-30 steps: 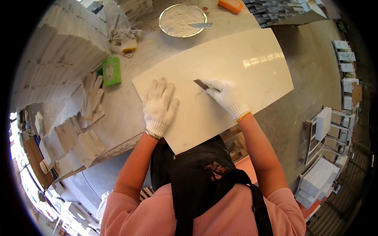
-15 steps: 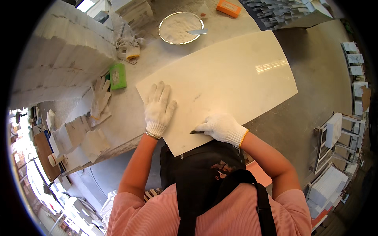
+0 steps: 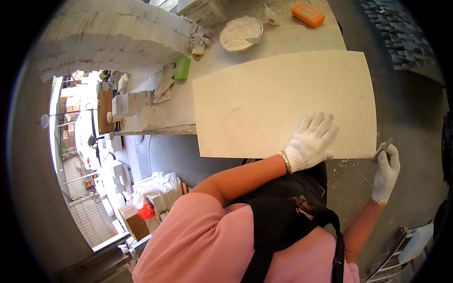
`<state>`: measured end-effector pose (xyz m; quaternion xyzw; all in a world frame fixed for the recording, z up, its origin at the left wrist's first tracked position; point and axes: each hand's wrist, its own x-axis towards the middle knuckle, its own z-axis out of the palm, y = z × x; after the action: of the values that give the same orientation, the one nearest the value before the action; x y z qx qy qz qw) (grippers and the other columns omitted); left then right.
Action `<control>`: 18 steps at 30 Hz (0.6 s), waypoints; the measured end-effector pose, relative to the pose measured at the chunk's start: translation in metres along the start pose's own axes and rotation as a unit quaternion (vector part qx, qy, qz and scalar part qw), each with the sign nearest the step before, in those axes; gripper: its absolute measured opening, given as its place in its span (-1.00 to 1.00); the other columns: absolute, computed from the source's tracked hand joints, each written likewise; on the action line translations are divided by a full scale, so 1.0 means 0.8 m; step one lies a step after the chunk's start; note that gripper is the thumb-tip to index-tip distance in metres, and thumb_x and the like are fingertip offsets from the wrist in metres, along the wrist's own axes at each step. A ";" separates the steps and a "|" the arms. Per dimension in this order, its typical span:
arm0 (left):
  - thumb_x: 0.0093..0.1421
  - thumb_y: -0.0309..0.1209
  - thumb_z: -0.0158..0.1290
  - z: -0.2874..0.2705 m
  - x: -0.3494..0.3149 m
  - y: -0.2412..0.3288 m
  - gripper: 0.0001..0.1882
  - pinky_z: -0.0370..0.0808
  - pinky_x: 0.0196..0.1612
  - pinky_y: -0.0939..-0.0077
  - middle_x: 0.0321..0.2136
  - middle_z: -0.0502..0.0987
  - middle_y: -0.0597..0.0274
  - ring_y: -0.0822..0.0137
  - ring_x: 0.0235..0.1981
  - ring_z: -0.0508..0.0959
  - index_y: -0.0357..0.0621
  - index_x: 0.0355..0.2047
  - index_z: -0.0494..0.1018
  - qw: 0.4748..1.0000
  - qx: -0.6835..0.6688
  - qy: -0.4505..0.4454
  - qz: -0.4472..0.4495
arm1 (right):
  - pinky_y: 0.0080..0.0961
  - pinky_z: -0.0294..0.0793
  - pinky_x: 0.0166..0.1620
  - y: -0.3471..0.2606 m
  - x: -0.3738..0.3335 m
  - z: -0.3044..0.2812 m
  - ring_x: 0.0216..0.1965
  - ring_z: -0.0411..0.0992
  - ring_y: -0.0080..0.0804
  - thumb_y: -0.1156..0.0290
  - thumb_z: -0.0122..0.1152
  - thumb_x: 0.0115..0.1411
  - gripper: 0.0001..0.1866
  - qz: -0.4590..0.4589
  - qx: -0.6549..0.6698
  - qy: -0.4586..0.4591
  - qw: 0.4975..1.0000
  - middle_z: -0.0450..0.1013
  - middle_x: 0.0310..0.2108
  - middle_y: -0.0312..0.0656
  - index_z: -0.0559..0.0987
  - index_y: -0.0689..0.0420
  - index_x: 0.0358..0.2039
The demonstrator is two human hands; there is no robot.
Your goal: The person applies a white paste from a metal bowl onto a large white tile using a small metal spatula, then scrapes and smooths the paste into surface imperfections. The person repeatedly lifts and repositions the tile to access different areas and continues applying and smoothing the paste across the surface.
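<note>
A large cream stone slab lies on the worktable and overhangs its front and right sides. My left hand, in a white knitted glove, rests flat on the slab near its front right part, fingers spread. Just off the slab's right front corner is my right hand, gloved too. Its thumb and fingers pinch a small, thin blade-like scraper, whose exact shape is partly hidden and blurred.
Behind the slab stand a round bowl of pale powder with a flat spatula in it, an orange box and a green box. Stacked stone slabs rise at the left. A rack stands lower right.
My left hand has moved right across the slab. My right hand has gone from the slab's front part to beyond its right corner, still pinching the scraper. The view has turned.
</note>
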<state>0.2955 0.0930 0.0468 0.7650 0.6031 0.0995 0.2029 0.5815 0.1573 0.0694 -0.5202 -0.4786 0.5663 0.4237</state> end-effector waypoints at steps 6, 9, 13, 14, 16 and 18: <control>0.34 -0.10 -0.10 0.017 -0.051 -0.135 -0.30 0.06 0.40 0.02 0.38 0.08 -0.18 -0.16 0.39 0.08 -0.21 0.38 0.08 0.947 0.119 0.182 -0.238 | -0.55 0.30 -0.11 0.043 0.019 -0.153 -0.24 0.32 -0.52 0.35 0.06 0.41 -0.84 -0.003 0.090 0.004 0.996 0.36 -0.24 -0.29 0.45 0.17 -0.13; 0.40 -0.11 -0.24 -0.026 -0.187 -0.251 -0.35 0.14 0.38 0.10 0.34 0.18 -0.16 -0.19 0.32 0.21 -0.28 0.35 0.09 0.845 0.148 0.166 -0.486 | -0.52 0.30 -0.08 0.076 0.028 -0.196 -0.17 0.33 -0.50 0.28 0.02 0.43 -0.79 0.046 0.126 -0.010 0.991 0.37 -0.15 -0.27 0.44 0.16 -0.10; 0.41 0.02 -0.33 -0.049 -0.329 -0.274 -0.28 0.18 0.36 0.06 0.28 0.22 -0.32 -0.25 0.31 0.21 -0.38 0.31 0.14 0.663 0.082 0.156 -0.728 | -0.52 0.33 -0.04 0.106 0.042 -0.205 -0.07 0.40 -0.48 0.24 0.01 0.44 -0.74 0.103 0.120 -0.001 0.987 0.42 -0.04 -0.23 0.45 0.15 -0.03; 0.42 0.01 -0.32 -0.060 -0.320 -0.251 -0.30 0.19 0.35 0.05 0.26 0.25 -0.33 -0.25 0.31 0.23 -0.38 0.30 0.16 0.659 0.089 0.138 -0.734 | -0.53 0.33 -0.04 0.110 0.045 -0.200 -0.05 0.41 -0.48 0.22 0.01 0.44 -0.72 0.119 0.110 0.006 0.987 0.43 -0.02 -0.22 0.45 0.15 -0.02; 0.43 -0.02 -0.31 -0.066 -0.319 -0.249 -0.32 0.19 0.35 0.05 0.25 0.25 -0.31 -0.26 0.30 0.23 -0.36 0.32 0.14 0.709 0.179 -0.058 -0.680 | -0.51 0.36 -0.04 0.133 0.056 -0.191 -0.08 0.43 -0.48 0.24 0.00 0.44 -0.72 0.134 0.142 -0.007 0.981 0.45 -0.02 -0.22 0.46 0.18 -0.03; 0.44 -0.05 -0.30 -0.059 -0.304 -0.231 -0.33 0.19 0.35 0.07 0.26 0.24 -0.30 -0.25 0.30 0.23 -0.36 0.33 0.13 0.751 0.174 -0.067 -0.633 | -0.49 0.37 -0.04 0.148 0.065 -0.178 -0.09 0.45 -0.48 0.25 0.00 0.44 -0.71 0.147 0.161 -0.024 0.976 0.46 -0.03 -0.21 0.47 0.20 -0.03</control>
<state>0.0523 -0.0974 0.0326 0.2352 0.9412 -0.2097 0.1223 0.7204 0.2011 -0.0563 -0.4965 -0.3094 0.7043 0.4023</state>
